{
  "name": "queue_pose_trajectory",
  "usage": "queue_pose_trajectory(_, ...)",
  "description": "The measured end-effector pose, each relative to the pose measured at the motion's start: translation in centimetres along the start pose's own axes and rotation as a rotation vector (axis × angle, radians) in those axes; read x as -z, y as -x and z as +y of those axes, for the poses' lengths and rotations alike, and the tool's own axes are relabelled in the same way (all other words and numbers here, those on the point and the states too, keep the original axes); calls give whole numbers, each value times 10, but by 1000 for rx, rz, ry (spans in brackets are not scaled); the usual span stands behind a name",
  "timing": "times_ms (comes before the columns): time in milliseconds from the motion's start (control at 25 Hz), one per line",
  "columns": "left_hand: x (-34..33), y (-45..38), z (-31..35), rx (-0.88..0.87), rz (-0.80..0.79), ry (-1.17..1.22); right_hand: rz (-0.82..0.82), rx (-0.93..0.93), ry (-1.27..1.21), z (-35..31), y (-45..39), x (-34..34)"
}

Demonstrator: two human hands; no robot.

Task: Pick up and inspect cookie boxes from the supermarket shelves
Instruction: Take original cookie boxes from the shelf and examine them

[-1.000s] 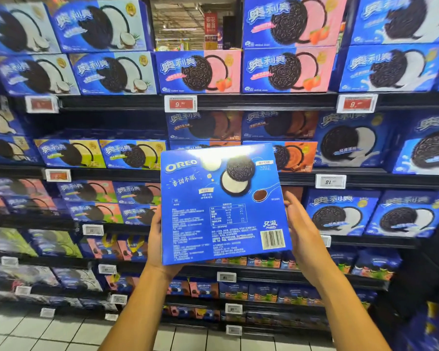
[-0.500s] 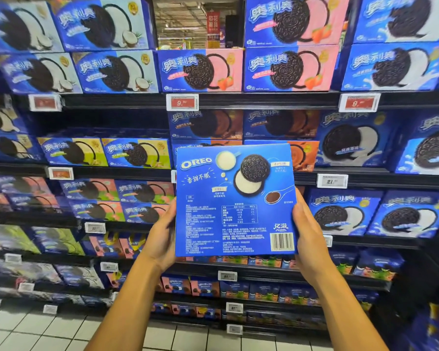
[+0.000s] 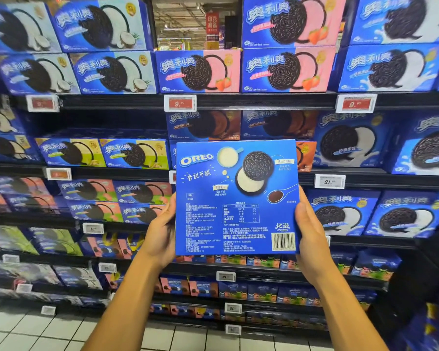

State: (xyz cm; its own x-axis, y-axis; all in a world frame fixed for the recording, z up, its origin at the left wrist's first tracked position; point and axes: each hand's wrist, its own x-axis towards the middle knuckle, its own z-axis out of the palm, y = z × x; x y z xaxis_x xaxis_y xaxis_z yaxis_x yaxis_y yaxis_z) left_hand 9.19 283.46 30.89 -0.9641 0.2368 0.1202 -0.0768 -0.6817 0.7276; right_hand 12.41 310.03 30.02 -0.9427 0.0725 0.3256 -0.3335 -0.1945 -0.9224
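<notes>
A flat blue Oreo cookie box (image 3: 236, 198) is held up in front of the shelves, its back panel facing me with the logo, a nutrition table and a barcode at the lower right. My left hand (image 3: 162, 231) grips its left edge, fingers curled behind the box. My right hand (image 3: 308, 231) grips the right edge the same way, thumb on the edge. The box stands upright and nearly square to the camera.
Black supermarket shelves (image 3: 264, 101) run across the whole view, packed with blue Oreo boxes in pink (image 3: 198, 70), coconut (image 3: 112, 72) and plain white (image 3: 390, 67) kinds. Price tags (image 3: 180, 103) hang on the shelf edges. White tiled floor (image 3: 48, 333) lies below left.
The box moved right and slightly up, and turned from tilted to nearly upright. Both hands kept hold of its side edges throughout.
</notes>
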Motion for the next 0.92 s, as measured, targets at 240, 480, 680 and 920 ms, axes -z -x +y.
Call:
queue_pose_trajectory(240,5,-3,-1,-22,-26,2,-28,30,-21,-10,3,1)
queue_pose_trajectory(480,5,-4,-1,-48,-6,26,-28,59,-28,-13,5,1)
queue_pose_trajectory(680,-6,0,5,-26,-37,38,-10,82,-34,-6,-1,1)
queue_pose_trajectory(920,-33,9,9,-68,-100,-46,102,-51,276,-10,-16,-2)
